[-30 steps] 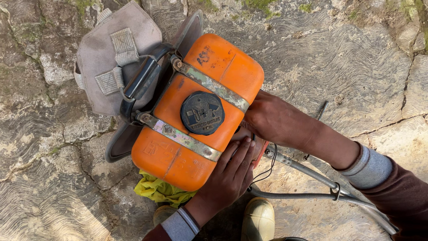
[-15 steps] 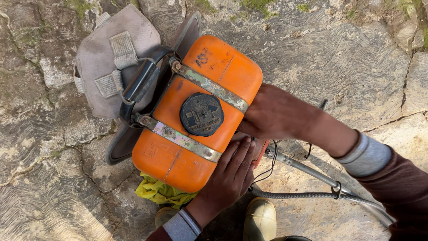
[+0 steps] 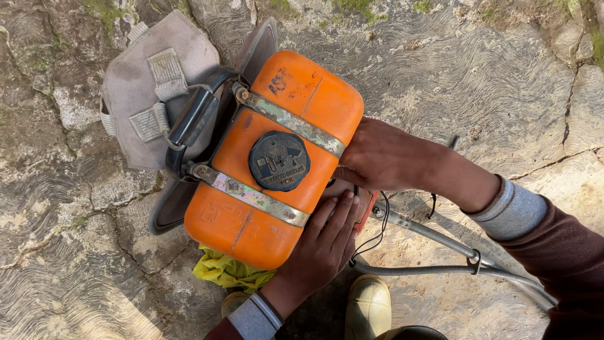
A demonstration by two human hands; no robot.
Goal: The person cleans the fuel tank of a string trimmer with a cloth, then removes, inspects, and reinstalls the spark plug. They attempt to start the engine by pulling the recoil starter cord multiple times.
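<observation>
Orange tank (image 3: 277, 157) sits against both hands' grip, left hand (image 3: 324, 242), right hand (image 3: 384, 154).

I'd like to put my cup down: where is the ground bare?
Bare stone ground lies above the right hand, and lower left of the orange tank. It is crowded by the left hand, hose and boot.

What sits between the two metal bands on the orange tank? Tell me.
In the head view, a round black cap sits on the orange tank, between the upper band and the lower band.
</observation>
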